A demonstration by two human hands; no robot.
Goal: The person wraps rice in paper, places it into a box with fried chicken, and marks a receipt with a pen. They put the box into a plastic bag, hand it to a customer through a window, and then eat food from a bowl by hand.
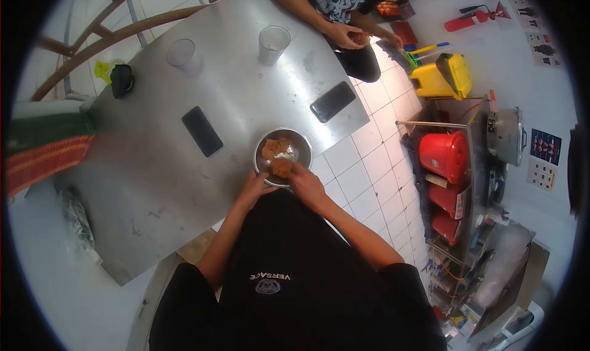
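A round metal bowl (310,147) sits on the steel table near my body. Inside lie orange-brown pieces of food (274,147), perhaps fried, with a small white patch (285,156) between them. My left hand (253,190) grips the bowl's near left rim, its thumb reaching over the edge. My right hand (306,185) is at the near right side with its fingers inside the bowl, closed on an orange-brown food piece (281,168). Its fingertips are partly hidden.
Two phones (202,132) (333,102) and two cups (182,56) (274,44) stand or lie on the steel table (141,185). Across it, another person (344,19) holds something small. A rack with red containers (444,157) and a yellow bin (441,78) are on the right.
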